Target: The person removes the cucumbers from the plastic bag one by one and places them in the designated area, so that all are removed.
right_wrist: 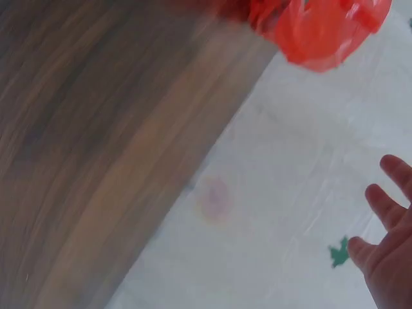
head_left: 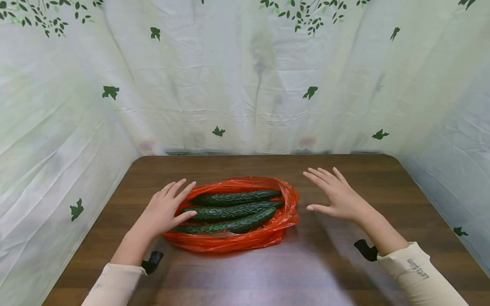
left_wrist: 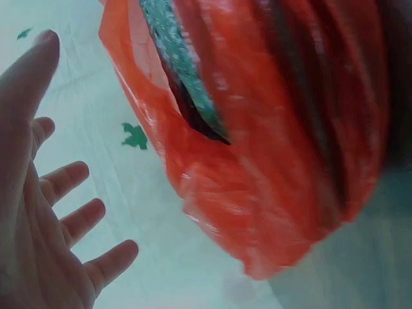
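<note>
Three dark green, bumpy cucumbers [head_left: 233, 211] lie side by side in an opened red plastic bag [head_left: 245, 243] on the table. The bag's rim is spread around them, and its folds cover part of the lowest one. My left hand [head_left: 165, 209], fingers spread, hovers at the bag's left end; its thumb overlaps the middle cucumber in the head view. In the left wrist view that hand [left_wrist: 45, 212] holds nothing, beside the bag [left_wrist: 251, 167]. My right hand [head_left: 338, 195] is held apart from the bag's right side, fingers extended and holding nothing.
The brown wooden table [head_left: 245, 280] has rounded far corners. A pale curtain [head_left: 237, 85] with green leaf prints hangs behind it and along both sides. Black straps [head_left: 366, 250] show at the wrists, by cream sleeves [head_left: 425, 272].
</note>
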`<state>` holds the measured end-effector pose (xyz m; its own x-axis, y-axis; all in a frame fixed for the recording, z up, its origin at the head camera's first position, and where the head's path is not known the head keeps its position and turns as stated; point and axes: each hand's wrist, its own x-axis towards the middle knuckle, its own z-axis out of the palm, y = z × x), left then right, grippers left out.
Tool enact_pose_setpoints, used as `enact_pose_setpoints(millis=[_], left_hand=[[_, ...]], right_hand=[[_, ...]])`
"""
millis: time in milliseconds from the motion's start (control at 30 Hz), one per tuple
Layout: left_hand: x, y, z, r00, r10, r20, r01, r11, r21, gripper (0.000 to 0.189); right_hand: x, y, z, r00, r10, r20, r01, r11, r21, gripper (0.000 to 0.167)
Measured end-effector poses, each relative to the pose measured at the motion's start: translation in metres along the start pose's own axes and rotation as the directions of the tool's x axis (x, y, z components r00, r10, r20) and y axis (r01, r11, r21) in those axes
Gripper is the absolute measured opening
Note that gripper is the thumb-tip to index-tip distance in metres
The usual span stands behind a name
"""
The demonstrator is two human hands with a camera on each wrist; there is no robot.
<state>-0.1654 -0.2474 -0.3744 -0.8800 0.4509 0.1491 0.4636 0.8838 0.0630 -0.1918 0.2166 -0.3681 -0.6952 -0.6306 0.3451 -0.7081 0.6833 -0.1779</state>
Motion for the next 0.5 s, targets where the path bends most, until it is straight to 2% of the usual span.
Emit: enact_pose_setpoints(millis=[167,500], left_hand=[[-0.011,-0.005,0.008,0.999,-0.041,-0.021,0.04,0.998,-0.054,0.075],[-0.03,-0.014,0.023,0.991,-0.131,-0.011,0.126,0.972,-0.196,0.067]], right_hand=[[0.008,-0.013,0.007,0.998,-0.061,-0.003,0.061,0.992,0.111,0.078],[0.022,-0.037,0.025,0.996,-0.063,0.062,0.046,0.967,0.249,0.073]])
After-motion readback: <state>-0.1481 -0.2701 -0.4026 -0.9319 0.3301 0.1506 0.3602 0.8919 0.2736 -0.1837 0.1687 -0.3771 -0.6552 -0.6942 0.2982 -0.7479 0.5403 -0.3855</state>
